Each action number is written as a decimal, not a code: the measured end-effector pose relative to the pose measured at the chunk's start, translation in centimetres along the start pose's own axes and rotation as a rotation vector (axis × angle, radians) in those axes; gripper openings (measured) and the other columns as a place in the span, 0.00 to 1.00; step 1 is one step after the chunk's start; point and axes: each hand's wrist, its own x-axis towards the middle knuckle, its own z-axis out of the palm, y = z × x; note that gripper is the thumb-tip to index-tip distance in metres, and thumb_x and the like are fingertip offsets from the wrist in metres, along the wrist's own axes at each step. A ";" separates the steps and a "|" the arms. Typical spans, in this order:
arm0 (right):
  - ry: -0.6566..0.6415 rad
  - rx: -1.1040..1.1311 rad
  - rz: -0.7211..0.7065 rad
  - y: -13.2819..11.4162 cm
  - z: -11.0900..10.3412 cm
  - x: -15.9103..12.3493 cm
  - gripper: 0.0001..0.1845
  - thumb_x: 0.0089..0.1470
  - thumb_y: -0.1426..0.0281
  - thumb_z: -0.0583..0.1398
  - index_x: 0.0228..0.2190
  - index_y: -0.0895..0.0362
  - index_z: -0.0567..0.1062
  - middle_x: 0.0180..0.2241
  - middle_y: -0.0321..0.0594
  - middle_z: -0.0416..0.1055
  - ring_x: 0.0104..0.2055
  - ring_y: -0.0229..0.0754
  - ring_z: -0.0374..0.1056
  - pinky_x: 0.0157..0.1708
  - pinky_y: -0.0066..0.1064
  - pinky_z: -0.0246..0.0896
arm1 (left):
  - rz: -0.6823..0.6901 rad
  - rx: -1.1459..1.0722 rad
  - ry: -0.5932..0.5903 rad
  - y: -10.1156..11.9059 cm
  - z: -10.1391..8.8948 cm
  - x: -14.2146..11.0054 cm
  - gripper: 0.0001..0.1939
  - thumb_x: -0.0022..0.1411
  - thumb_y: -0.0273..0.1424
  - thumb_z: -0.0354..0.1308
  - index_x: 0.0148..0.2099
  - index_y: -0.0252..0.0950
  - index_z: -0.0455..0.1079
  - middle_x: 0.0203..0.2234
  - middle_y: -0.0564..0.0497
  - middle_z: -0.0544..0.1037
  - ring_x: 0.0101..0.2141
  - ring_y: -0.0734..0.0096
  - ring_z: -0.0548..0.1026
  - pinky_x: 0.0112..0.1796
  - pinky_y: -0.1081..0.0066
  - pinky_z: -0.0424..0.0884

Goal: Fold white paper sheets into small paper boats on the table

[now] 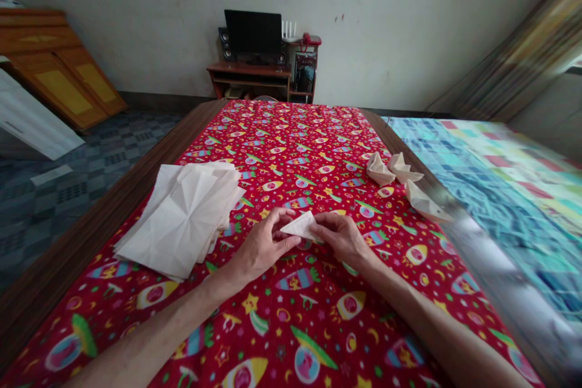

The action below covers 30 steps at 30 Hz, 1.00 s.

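Between my two hands is a small piece of folded white paper [299,225], pointed at its left end. My left hand [266,241] curls around that pointed end, thumb below and fingers behind it. At the other end my right hand [341,236] pinches the paper between thumb and fingers. Left of my hands lies a stack of creased white paper sheets [182,218]. Over to the right sit a folded paper boat [380,170], a second paper boat [404,168] and a third, longer folded paper shape [426,202].
A red patterned cloth [300,309] covers the dark wooden table [59,267]. Beyond the far end stands a desk [250,73] with a monitor [253,33] and a red telephone [311,40]. A bed [491,194] is at right, a wooden cabinet [63,73] at left.
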 end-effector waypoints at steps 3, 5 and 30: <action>0.022 0.136 0.035 0.2 0.4 0.0 0.15 0.50 0.59 0.61 0.37 0.56 0.72 0.22 0.32 0.68 0.22 0.34 0.62 0.21 0.24 0.55 | -0.064 -0.124 -0.009 0.2 0.3 0.0 0.16 0.54 0.30 0.60 0.46 0.37 0.64 0.39 0.50 0.76 0.39 0.68 0.77 0.40 0.69 0.75; 0.065 0.149 0.037 0.3 0.8 -0.1 0.17 0.50 0.59 0.62 0.38 0.55 0.69 0.19 0.28 0.63 0.19 0.33 0.58 0.19 0.23 0.52 | -0.076 -0.151 0.008 0.4 0.6 0.0 0.16 0.53 0.30 0.60 0.45 0.37 0.65 0.40 0.50 0.76 0.39 0.67 0.77 0.40 0.69 0.75; -0.122 -0.549 -0.542 -1.1 1.1 -2.2 0.10 0.63 0.70 0.50 0.41 0.57 0.69 0.37 0.46 0.71 0.41 0.43 0.67 0.42 0.34 0.63 | 0.165 0.364 -0.018 0.9 0.2 -0.7 0.19 0.61 0.40 0.58 0.50 0.35 0.67 0.40 0.48 0.73 0.40 0.68 0.73 0.44 0.71 0.69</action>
